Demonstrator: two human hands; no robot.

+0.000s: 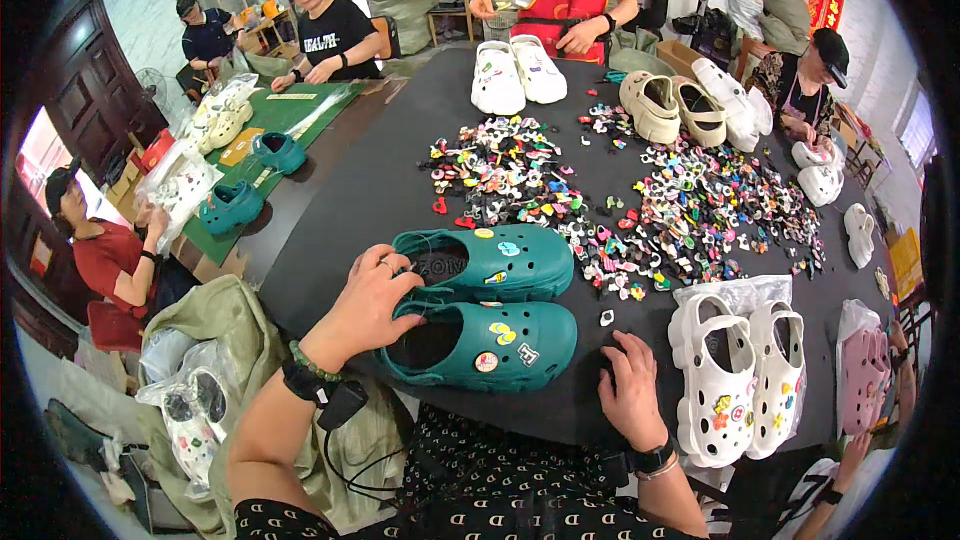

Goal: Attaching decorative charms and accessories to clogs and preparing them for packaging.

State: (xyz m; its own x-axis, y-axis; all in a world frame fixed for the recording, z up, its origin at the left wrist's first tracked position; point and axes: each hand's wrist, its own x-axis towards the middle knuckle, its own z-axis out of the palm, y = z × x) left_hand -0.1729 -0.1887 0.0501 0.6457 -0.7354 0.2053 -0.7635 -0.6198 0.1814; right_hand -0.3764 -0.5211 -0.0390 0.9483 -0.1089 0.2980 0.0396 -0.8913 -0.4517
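A pair of dark green clogs (520, 335) lies side by side on the black table in front of me, toes to the right. Small charms sit on their tops, among them yellow and blue flip-flop shapes and a round badge. My left hand (362, 302) grips the pair at the heels, with its thumb and fingers over the back rims. Just right of the toes, my right hand (632, 385) rests on the tabletop, fingers apart and holding nothing. A small white and black charm (606, 318) lies beyond its fingertips.
Heaps of colourful shoe charms (700, 205) cover the table's middle. White clogs with charms (740, 380) stand right of my right hand; beige clogs (675, 105) and white clogs (518, 75) stand farther off. Other people sit or stand around. A woven sack (215, 340) is at my left.
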